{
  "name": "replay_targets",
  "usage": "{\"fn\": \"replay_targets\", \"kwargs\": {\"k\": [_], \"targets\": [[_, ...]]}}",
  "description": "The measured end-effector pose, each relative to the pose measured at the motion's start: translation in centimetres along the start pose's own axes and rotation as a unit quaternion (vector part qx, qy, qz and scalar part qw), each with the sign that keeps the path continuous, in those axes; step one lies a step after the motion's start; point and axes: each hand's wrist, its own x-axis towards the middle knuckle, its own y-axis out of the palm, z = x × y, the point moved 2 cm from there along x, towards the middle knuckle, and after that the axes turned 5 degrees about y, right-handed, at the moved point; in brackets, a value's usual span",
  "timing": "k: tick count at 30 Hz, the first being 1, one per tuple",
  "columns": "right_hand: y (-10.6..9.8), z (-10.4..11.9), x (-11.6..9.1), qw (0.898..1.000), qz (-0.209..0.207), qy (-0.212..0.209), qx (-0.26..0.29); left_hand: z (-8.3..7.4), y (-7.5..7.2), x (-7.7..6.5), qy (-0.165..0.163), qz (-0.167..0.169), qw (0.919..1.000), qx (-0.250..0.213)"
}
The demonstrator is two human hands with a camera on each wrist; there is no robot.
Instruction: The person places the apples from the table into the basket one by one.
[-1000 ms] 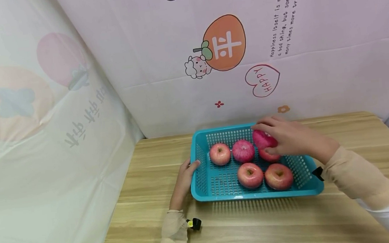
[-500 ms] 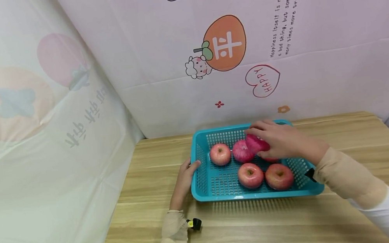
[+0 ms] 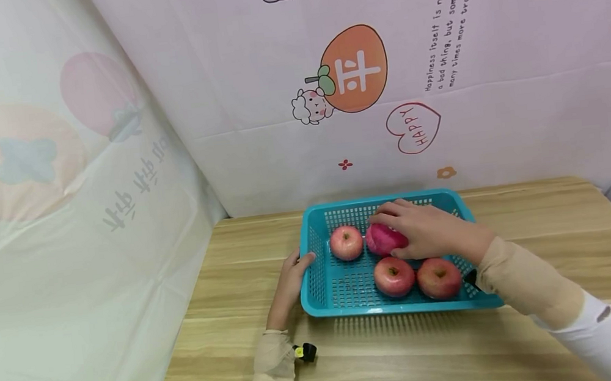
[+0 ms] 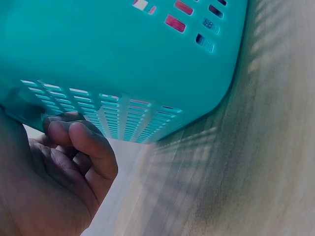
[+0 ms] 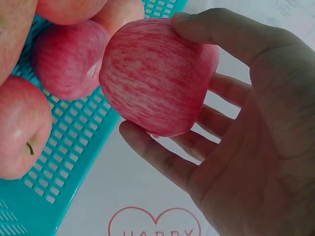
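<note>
A turquoise plastic basket [image 3: 400,310] with perforated walls stands on the table and holds several apples. My left hand [image 3: 292,277] grips its left rim, the thumb over the edge and the fingers curled outside, as the left wrist view shows under the basket [image 4: 123,49]. My right hand [image 3: 425,231] holds a red-pink apple [image 5: 155,73] between thumb and fingertips. In the head view this apple overlaps a deep pink apple [image 5: 69,59] in the back row. A paler apple [image 3: 346,243] sits left of it. Another back-row apple is hidden under my right hand.
Two more apples, a left one [image 3: 393,276] and a right one [image 3: 438,278], lie at the basket's front. Below is a wood-grain table [image 3: 410,364]. A printed cloth [image 3: 258,158] hangs close behind the table, and another [image 3: 126,281] at the left.
My right hand has moved left and a little down with the apple, from over the right back apple to the deep pink one. My left hand has stayed on the rim.
</note>
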Motion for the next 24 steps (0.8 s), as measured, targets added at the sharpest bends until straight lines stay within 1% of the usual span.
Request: {"fn": "replay_targets", "kwargs": {"k": [6,14,18,21,24], "targets": [[0.4,0.7,0.5,1.0,0.006,-0.007,-0.004,0.0,-0.1,0.0,-0.001,0.004,1.0,-0.002],[0.8,1.8,0.9,0.999,0.039,-0.002,0.004,0.1,-0.1,0.0,-0.003,0.011,0.9999,-0.004],[1.2,2.2,1.0,0.999,0.053,0.0,-0.008,0.2,-0.1,0.1,-0.002,0.006,1.0,0.0],[1.6,2.4,1.2,0.998,0.06,-0.005,-0.017,0.2,0.0,0.1,-0.001,0.001,1.0,0.003],[1.8,2.7,1.3,0.998,0.063,-0.018,-0.011,0.3,0.0,0.1,0.0,0.001,1.0,0.005]]}}
